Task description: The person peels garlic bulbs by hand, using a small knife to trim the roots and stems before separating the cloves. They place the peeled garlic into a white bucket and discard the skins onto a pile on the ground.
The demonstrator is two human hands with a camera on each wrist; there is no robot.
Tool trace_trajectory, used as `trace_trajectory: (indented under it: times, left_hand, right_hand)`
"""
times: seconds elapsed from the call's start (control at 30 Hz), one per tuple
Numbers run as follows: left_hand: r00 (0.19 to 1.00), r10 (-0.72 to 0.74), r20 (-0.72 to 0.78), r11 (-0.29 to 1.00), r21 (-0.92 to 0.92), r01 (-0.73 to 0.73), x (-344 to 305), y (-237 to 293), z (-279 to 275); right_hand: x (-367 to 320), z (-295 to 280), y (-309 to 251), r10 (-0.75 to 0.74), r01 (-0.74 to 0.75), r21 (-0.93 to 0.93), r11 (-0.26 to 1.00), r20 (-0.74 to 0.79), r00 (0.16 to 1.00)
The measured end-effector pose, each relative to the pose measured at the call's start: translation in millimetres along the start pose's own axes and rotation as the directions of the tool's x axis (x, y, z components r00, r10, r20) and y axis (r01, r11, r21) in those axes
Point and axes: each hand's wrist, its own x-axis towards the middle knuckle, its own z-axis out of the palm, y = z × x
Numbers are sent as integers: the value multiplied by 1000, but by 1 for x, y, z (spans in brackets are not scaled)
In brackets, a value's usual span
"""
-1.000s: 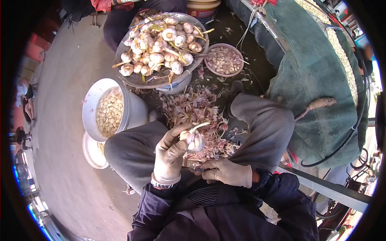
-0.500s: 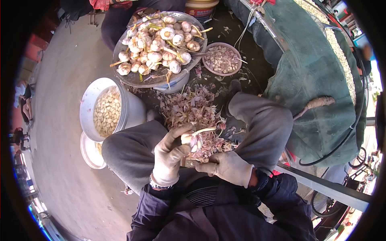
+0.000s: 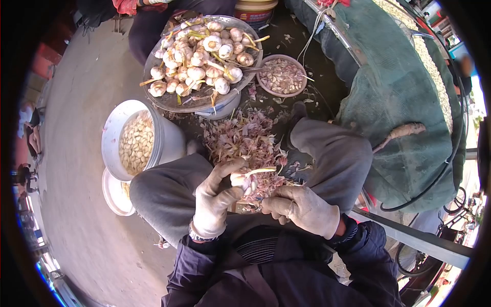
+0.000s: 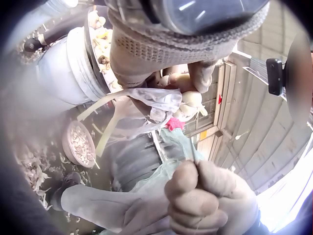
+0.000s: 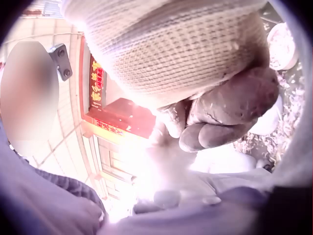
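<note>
Gloved, my left hand (image 3: 212,202) grips a partly peeled garlic bulb (image 3: 244,180) between thumb and fingers, its pale stem pointing right. In the left wrist view, loose white skin hangs from the bulb (image 4: 190,105) below the left hand (image 4: 156,58). My gloved right hand (image 3: 306,211) is just to the lower right, apart from the bulb, with curled fingers pinching a thin blade; the blade (image 4: 194,147) points up from the right hand (image 4: 210,200) in that view. The right wrist view shows the right hand's (image 5: 195,73) curled fingers, with the blade hidden.
A wide pan (image 3: 181,108) heaped with garlic bulbs stands ahead on a bucket. Left is a white bucket (image 3: 171,140) of peeled cloves; a pink bowl (image 3: 280,94) is beyond the skins (image 3: 240,135). Green netting (image 3: 399,102) lies right, and another person sits opposite.
The right hand has moved away from the left hand, rightward and slightly up, after lowering its blade out of sight. The left hand keeps its grip, with the bulb's stem turned more level.
</note>
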Motion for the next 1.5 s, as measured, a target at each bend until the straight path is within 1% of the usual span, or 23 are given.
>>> trace_trajectory:
  times: [0.03,0.1,0.17,0.3,0.37,0.4,0.47,0.6,0.67,0.7,0.77,0.8,0.87,0.97,1.0,1.07,1.1,1.13,1.17,1.27,1.4,1.47,1.5]
  left_hand:
    - [1000,-20,3,1000,-11,21,-1,3,2]
    - [999,-43,8,999,-21,43,-2,4,4]
    - [999,-19,40,1000,13,19,-2,4,4]
    - [998,2,69,1000,20,-3,-1,1,1]
    - [996,29,84,998,50,-33,1,0,1]
    - [996,28,86,998,49,-32,1,0,2]
    - [995,48,86,994,91,-56,2,2,3]
    - [995,31,91,996,84,-39,1,-1,2]
    - [990,73,119,987,136,-89,3,-4,-1]
    - [990,73,119,987,136,-89,3,-3,0]
    - [997,14,77,986,166,-27,2,-1,4]
    - [997,14,76,986,166,-27,2,0,4]
    - [991,44,128,943,323,-84,2,2,3]
    - [973,74,220,889,428,-164,2,8,5]
    - [973,74,220,889,428,-164,1,7,6]
    - [976,66,208,879,451,-156,0,5,9]
    - [976,66,207,879,451,-155,0,7,10]
    - [974,66,219,858,485,-167,0,10,13]
    - [971,66,230,836,518,-179,0,12,14]
    - [966,17,259,886,444,-134,1,14,16]
    - [946,-30,324,900,419,-115,4,16,11]
    - [923,-184,337,974,191,125,4,18,9]
    - [924,-185,336,973,192,125,4,16,6]
  right_hand:
    - [0,0,-2,-91,91,-18,996,-39,995]
    - [2,-1,-10,-84,84,-14,996,-54,995]
    - [6,-1,-7,-179,163,-144,976,-107,978]
    - [8,1,-9,-218,181,-249,951,-127,968]
    - [9,1,-9,-108,89,-125,988,-152,982]
    - [10,1,-8,-107,88,-125,988,-154,982]
    - [12,2,-5,-100,100,-12,995,-161,982]
    - [11,1,-4,-151,136,-96,986,-166,974]
    - [11,0,-11,2,0,16,1000,-138,990]
    - [11,1,-13,2,0,16,1000,-138,990]
    - [11,1,-15,118,-99,147,984,-128,985]
    - [11,1,-11,118,-99,147,984,-127,985]
    - [13,-1,1,-18,29,93,995,-114,993]
    - [10,-1,-10,-94,101,52,994,-109,990]
    - [11,-1,-4,-94,101,52,994,-109,990]
    - [15,-2,14,-409,389,-184,903,-83,909]
    - [13,-3,8,-408,389,-183,903,-82,909]
    - [10,-6,-6,-71,75,43,996,-80,994]
    - [8,-8,-14,266,-257,253,933,0,964]
    - [5,-13,-16,266,-277,263,924,74,961]
    - [2,-14,-15,232,-251,295,922,98,968]
    - [1,-13,-14,181,-209,276,938,123,976]
    - [1,-13,-14,179,-208,277,938,124,976]
